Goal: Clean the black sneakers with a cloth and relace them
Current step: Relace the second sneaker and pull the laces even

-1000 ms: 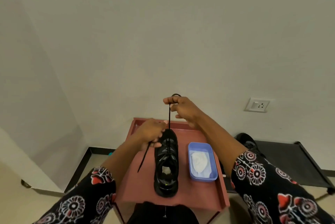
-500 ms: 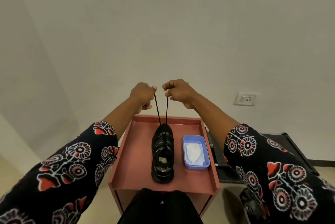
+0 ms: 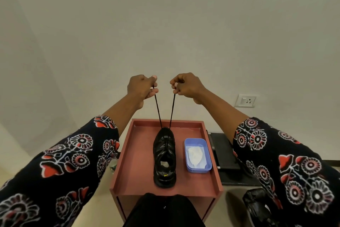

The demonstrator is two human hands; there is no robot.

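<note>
On the pink counter [image 3: 132, 162], a raised lip runs round the top, which probably keeps small items from sliding off. The black sneaker [image 3: 164, 157] stands upright near the middle, toe toward the wall and heel toward the person; likely set so to bring the eyelets in line with both arms. Just beside it on the right, not touching, sits a blue tub [image 3: 197, 168] with the white cloth [image 3: 195, 155] lying inside, parked within reach but out of the lacing path. A second dark shoe [image 3: 261, 206] shows at lower right, off the counter, partly hidden by the sleeve.

Lace [image 3: 157, 109]: two strands rise from the toe end of the sneaker, taut, spreading slightly apart toward the hands. Judgement: both ends are drawn up together to even their lengths and seat the lace at the front eyelets before crossing.

Left hand [image 3: 141, 88]: fingers curled closed, pinching the left strand between thumb and forefinger. Right hand [image 3: 185, 86]: likewise closed in a pinch on the right strand. Both held high above the sneaker, near each other, not touching.
</note>
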